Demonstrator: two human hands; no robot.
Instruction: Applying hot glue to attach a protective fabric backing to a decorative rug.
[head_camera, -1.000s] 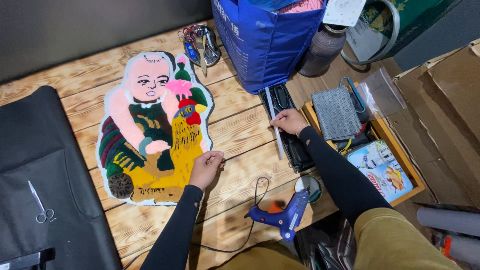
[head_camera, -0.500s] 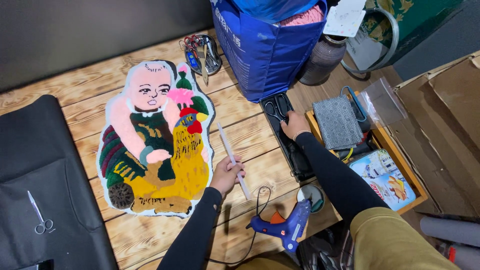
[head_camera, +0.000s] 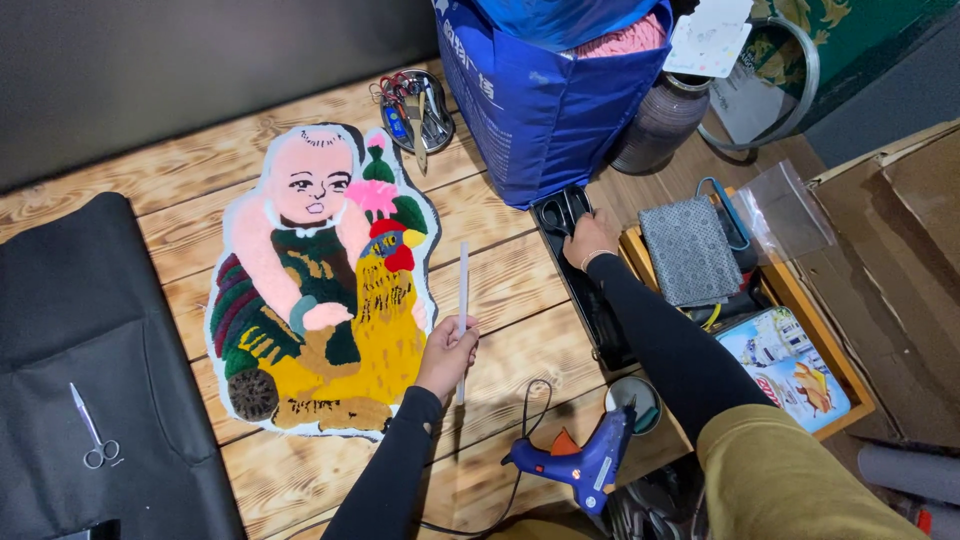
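My left hand (head_camera: 447, 352) grips a long white glue stick (head_camera: 463, 290) near its lower end, just right of a tufted rug piece (head_camera: 315, 285) showing a baby holding a rooster, which lies flat on the wooden table (head_camera: 505, 270). My right hand (head_camera: 590, 240) reaches into a narrow black tray (head_camera: 585, 290) and rests on black-handled scissors (head_camera: 563, 212) at its far end. A blue glue gun (head_camera: 585, 465) with a black cord lies at the table's near edge, between my arms.
A blue bag (head_camera: 545, 90) stands at the back beside a dark jar (head_camera: 660, 125). A bowl of tools (head_camera: 415, 105) sits behind the rug. Black fabric (head_camera: 90, 350) with small silver scissors (head_camera: 93, 435) covers the left. A wooden box (head_camera: 760, 310) of items lies right.
My left hand left the rug's edge and picked up the white glue stick, which has turned more upright. My right hand moved from the tray's near part to the scissors at its far end.
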